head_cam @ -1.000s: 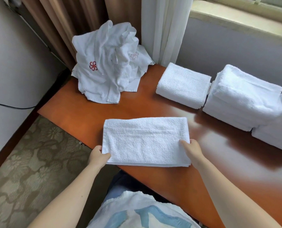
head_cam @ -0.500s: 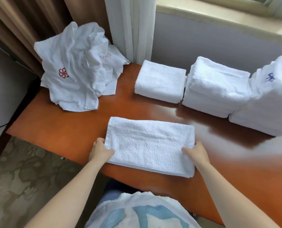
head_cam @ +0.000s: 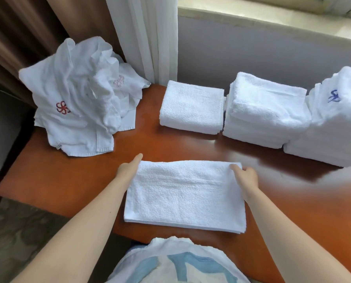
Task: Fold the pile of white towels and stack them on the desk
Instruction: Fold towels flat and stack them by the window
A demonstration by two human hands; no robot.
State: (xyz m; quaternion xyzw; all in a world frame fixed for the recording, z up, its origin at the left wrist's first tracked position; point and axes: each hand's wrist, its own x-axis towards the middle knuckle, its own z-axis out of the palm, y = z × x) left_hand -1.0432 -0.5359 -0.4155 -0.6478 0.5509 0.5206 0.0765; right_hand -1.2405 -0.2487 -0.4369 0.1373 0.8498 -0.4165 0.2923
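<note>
Head view: the only view, and every line below is read from it.
Towel's place: one towel [head_cam: 185, 193], folded to a flat oblong, lies on the desk [head_cam: 68, 180] between the two hands. Its near edge is close to the desk's near edge.
Left side: the left hand [head_cam: 128, 171] is at the towel's far left corner. The finger that shows lies straight along the edge. The hand's inner side is hidden under the cloth, so I cannot tell whether it grips.
Right side: the right hand [head_cam: 247, 178] is at the far right corner, fingertips curled over it and pinching the cloth.
Risk, skewed fold: if only one corner is truly held, the far edge would likely come over crooked and the layers fan apart.
Risk, sliding: the desk looks glossy, so a pull toward the body could drag the towel over the near edge.
Risk, toppling: the bulky end stack [head_cam: 334, 123], beyond the right hand, might slump if another towel lands on it off-centre.
Count, hands: two.
Count, towel being folded: one.
Count, loose heap: one heap [head_cam: 74, 103], beyond the left hand and well apart from it. The towels in it cannot be counted.
Count, folded stacks: three, counting the low stack [head_cam: 191, 107], the middle stack [head_cam: 266, 111] and the end stack.
</note>
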